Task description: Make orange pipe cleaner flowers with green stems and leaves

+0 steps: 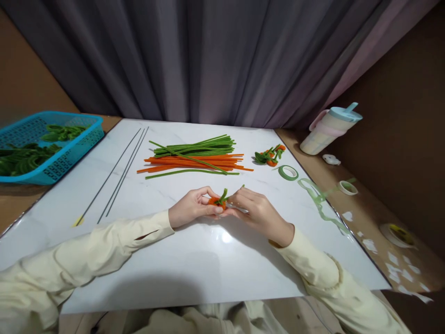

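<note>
Near the front middle of the white board, my left hand [196, 206] pinches a small orange pipe-cleaner piece [212, 201] with a green strand sticking up from it. Close against it on the right, my right hand [255, 211] has its fingers closed on a green pipe cleaner [243, 186], whose tip shows above the knuckles. A pale, shiny sliver shows under those fingers; I cannot make out what it is. Beyond the hands lie a bundle of orange pipe cleaners [194, 162] and a bundle of green ones [198, 147]. Several orange-and-green pieces [271, 155] lie to their right.
Three thin dark wires [121, 178] lie on the board [146, 278] at left. A blue basket [74, 150] holds green looped pieces. On the right are green tape rolls [288, 172], a loose tape strip [318, 199], a lidded tumbler [323, 132] and white scraps [369, 245].
</note>
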`<state>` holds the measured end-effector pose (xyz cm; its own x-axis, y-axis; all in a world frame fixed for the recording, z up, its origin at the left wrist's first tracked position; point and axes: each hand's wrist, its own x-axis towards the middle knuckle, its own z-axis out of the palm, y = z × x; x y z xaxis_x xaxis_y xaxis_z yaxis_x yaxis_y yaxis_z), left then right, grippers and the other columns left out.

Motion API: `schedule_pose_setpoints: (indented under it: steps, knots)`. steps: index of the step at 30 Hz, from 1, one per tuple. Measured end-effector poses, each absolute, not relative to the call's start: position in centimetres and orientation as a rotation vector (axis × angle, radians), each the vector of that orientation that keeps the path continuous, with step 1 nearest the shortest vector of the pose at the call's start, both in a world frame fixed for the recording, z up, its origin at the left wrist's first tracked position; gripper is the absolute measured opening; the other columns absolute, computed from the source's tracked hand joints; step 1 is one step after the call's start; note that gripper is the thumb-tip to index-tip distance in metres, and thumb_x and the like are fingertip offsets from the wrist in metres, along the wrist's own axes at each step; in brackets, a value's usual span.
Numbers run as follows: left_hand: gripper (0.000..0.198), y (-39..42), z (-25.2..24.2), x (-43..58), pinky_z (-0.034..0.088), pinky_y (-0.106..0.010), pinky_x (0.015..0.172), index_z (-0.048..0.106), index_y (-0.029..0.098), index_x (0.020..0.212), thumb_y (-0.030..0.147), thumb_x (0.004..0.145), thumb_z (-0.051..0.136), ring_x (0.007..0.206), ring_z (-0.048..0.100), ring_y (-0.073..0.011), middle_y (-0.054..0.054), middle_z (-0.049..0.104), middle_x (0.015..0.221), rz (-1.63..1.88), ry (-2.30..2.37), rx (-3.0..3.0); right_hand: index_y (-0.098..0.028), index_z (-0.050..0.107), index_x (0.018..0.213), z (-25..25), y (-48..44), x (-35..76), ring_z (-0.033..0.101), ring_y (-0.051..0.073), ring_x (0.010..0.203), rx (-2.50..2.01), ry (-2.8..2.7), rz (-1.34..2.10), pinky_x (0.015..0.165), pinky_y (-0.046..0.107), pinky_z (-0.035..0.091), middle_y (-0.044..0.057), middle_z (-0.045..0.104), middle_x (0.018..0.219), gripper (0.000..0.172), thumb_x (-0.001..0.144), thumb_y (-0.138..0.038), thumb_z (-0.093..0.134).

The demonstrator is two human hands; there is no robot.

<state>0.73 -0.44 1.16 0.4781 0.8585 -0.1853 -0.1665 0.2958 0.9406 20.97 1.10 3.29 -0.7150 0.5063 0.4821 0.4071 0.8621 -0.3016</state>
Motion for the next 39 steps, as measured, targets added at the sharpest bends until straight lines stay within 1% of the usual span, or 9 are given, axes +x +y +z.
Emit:
schedule_pose_setpoints:
  steps: [5, 8, 11, 14, 19, 25, 29, 33, 39]
  knots:
    - [0.032, -0.7, 1.0, 0.8, 0.052, -0.027, 0.069, 0.051, 0.014, 0.083, 0.027, 0.067, 0.075, 0.064, 0.065, -0.0112, -0.004, 0.072, 0.077, 0.775, 0.817, 1.064, -0.015, 0.054, 0.08, 2.6, 1.2, 20.8, 0.048, 0.015, 0.061, -0.687, -2.473, 0.275, 0.055, 0.025, 0.038, 0.006, 0.057, 0.068, 0.027, 0.094, -0.032, 0.039]
    - [0.032, -0.7, 1.3, 0.9, 0.053, -0.031, 0.074, 0.052, 0.013, 0.089, 0.029, 0.07, 0.072, 0.072, 0.067, -0.0145, -0.006, 0.071, 0.081, 0.778, 0.781, 1.054, -0.016, 0.053, 0.078, 3.0, 1.3, 20.9, 0.048, 0.016, 0.064, -0.696, -2.484, 0.253, 0.057, 0.027, 0.038, 0.006, 0.057, 0.069, 0.025, 0.093, -0.032, 0.042]
    - [0.033, -0.7, 1.5, 0.9, 0.053, -0.034, 0.077, 0.053, 0.014, 0.095, 0.032, 0.073, 0.07, 0.083, 0.068, -0.0206, -0.008, 0.07, 0.085, 0.76, 0.761, 1.041, -0.016, 0.054, 0.086, 3.7, 1.6, 21.2, 0.05, 0.019, 0.077, -0.705, -2.458, 0.235, 0.067, 0.031, 0.04, 0.009, 0.06, 0.084, 0.019, 0.089, -0.034, 0.05]
    - [0.033, -0.7, 1.6, 0.9, 0.054, -0.035, 0.075, 0.051, 0.016, 0.098, 0.033, 0.075, 0.067, 0.084, 0.069, -0.0234, -0.009, 0.07, 0.088, 0.767, 0.748, 1.06, -0.017, 0.054, 0.095, 3.9, 1.9, 21.4, 0.052, 0.021, 0.085, -0.692, -2.474, 0.27, 0.073, 0.034, 0.041, 0.01, 0.061, 0.094, 0.014, 0.089, -0.029, 0.05]
    - [0.029, -1.0, 1.5, 1.1, 0.056, -0.031, 0.069, 0.053, 0.015, 0.092, 0.034, 0.076, 0.066, 0.076, 0.07, -0.0215, -0.006, 0.069, 0.082, 0.791, 0.78, 1.121, -0.016, 0.057, 0.09, 3.2, 1.7, 21.2, 0.051, 0.018, 0.069, -0.67, -2.554, 0.284, 0.065, 0.031, 0.04, 0.006, 0.059, 0.071, 0.016, 0.092, -0.019, 0.042]
    - [0.028, -1.3, 1.1, 1.3, 0.056, -0.028, 0.065, 0.056, 0.013, 0.084, 0.036, 0.072, 0.068, 0.069, 0.069, -0.019, -0.003, 0.067, 0.07, 0.784, 0.808, 1.15, -0.016, 0.053, 0.092, 4.2, 1.0, 21.1, 0.05, 0.018, 0.074, -0.611, -2.574, 0.364, 0.068, 0.032, 0.041, 0.007, 0.058, 0.078, 0.01, 0.086, -0.014, 0.045]
    - [0.028, -1.3, 1.0, 1.5, 0.055, -0.027, 0.064, 0.058, 0.013, 0.082, 0.036, 0.07, 0.07, 0.065, 0.068, -0.0167, -0.002, 0.066, 0.069, 0.792, 0.82, 1.177, -0.017, 0.047, 0.096, 5.1, 0.2, 20.9, 0.049, 0.014, 0.064, -0.683, -2.49, 0.562, 0.059, 0.026, 0.041, 0.004, 0.056, 0.076, 0.013, 0.083, -0.019, 0.05]
    - [0.021, -1.4, 0.9, 1.6, 0.054, -0.026, 0.062, 0.061, 0.012, 0.078, 0.032, 0.073, 0.066, 0.058, 0.064, -0.0137, -0.002, 0.065, 0.061, 0.767, 0.868, 1.266, -0.019, 0.04, 0.102, 5.3, -0.3, 20.0, 0.044, 0.009, 0.049, -0.778, -2.4, 0.71, 0.048, 0.019, 0.035, -0.004, 0.051, 0.061, 0.014, 0.088, -0.017, 0.042]
    - [0.011, -1.4, 0.7, 1.6, 0.05, -0.023, 0.067, 0.068, 0.012, 0.071, 0.023, 0.071, 0.066, 0.067, 0.063, -0.0144, -0.003, 0.069, 0.069, 0.848, 0.934, 1.385, -0.021, 0.038, 0.099, 5.5, -0.5, 18.5, 0.045, 0.009, 0.046, -0.885, -2.333, 0.682, 0.048, 0.017, 0.035, -0.006, 0.052, 0.058, 0.02, 0.083, -0.01, 0.042]
